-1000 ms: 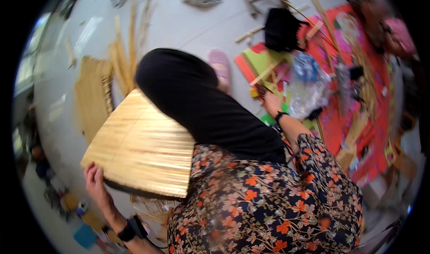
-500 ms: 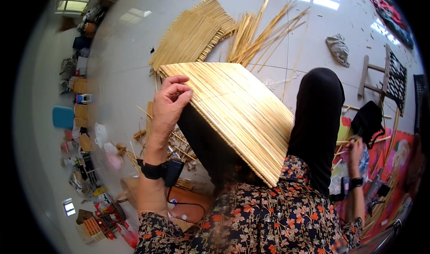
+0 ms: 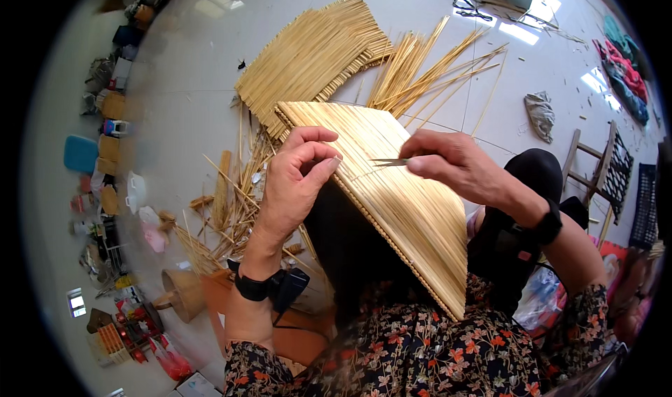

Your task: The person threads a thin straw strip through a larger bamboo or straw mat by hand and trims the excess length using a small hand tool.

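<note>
Over stalk panel: R grip round thin metal tool, L grip pinched.

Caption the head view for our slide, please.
Right hand holds a slim, grey, pointed metal tool over a flat, golden panel of stalks.

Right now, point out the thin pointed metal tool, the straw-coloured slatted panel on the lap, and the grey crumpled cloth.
Thin pointed metal tool [image 3: 393, 162]: head view, exposed metal part.
Straw-coloured slatted panel [image 3: 404, 201]: head view, middle of upper face.
Grey crumpled cloth [image 3: 540, 115]: head view, middle of its folds.
</note>
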`<state>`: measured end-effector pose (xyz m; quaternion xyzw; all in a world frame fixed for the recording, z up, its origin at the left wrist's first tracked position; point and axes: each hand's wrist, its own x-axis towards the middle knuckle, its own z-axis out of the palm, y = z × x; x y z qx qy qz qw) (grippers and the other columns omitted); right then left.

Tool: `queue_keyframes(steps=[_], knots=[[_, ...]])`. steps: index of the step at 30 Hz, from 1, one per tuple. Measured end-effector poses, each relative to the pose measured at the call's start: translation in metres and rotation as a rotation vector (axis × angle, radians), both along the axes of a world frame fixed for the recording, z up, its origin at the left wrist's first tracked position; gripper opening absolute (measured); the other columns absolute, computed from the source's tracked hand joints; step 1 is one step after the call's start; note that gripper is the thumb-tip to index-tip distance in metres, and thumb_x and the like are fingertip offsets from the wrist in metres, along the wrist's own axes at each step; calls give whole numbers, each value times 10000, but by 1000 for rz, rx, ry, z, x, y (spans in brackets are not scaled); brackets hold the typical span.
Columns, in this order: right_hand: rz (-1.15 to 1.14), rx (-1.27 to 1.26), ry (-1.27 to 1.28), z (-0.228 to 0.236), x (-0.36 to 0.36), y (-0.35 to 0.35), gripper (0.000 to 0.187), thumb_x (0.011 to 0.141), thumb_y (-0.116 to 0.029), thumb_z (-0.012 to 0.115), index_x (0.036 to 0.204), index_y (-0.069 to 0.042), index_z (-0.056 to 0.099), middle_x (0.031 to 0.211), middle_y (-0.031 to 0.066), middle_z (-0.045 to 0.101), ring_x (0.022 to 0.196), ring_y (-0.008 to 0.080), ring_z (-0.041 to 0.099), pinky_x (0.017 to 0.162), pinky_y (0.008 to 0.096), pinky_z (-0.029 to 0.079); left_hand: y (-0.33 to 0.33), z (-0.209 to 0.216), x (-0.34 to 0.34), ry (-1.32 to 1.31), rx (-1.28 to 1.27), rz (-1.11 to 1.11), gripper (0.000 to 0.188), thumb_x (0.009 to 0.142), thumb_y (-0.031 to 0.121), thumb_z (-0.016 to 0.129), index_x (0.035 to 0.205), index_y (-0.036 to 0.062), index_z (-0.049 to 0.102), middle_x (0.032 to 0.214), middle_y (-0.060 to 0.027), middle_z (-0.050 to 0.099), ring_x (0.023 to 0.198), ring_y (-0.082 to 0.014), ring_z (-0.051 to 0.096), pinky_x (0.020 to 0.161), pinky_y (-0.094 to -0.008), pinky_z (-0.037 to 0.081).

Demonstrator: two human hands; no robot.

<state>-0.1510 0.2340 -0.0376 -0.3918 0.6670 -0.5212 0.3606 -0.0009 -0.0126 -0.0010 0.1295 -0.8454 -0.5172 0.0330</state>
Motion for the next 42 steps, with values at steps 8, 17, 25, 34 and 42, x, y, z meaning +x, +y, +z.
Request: queue_keyframes(steps=[8,17,25,34,42], knots=[[91,102,-121,-24,-1,-43,449,1025,-452,655,1093,-12,710,829,11,623,805,105,562,718,279,451,-3,0,3,-34,25,24,113,939,89,717,966,-15,753,1261,-81,613,1157,-174,594,984,-316,487],[94,-49,-201,-35,3,-55,415,1031,-439,640,1015,-35,732,755,-2,592,752,102,550,677,292,441,-3,3,2,-37,4,15,97,929,58,720,978,-18,755,1252,-86,619,1126,-168,608,938,-298,508],[136,-81,-449,-34,0,-62,339,1022,-373,682,1015,-42,755,777,-36,610,750,51,530,677,251,433,-4,2,2,-20,-13,-8,92,933,53,725,985,-20,750,1256,-79,606,1071,-135,616,866,-263,524],[-3,-406,-890,-22,-2,-60,305,1057,-347,632,971,-70,727,810,-44,601,656,9,403,589,185,336,-6,1,4,-46,101,38,70,937,34,717,968,-26,739,1271,-67,575,1047,-95,609,879,-251,524],[-39,-105,-81,-31,13,-52,286,971,-300,742,1041,-23,731,850,44,677,778,125,617,701,296,498,-12,-2,0,0,160,79,74,933,45,706,946,-22,735,1234,-73,635,987,-104,655,808,-243,563]])
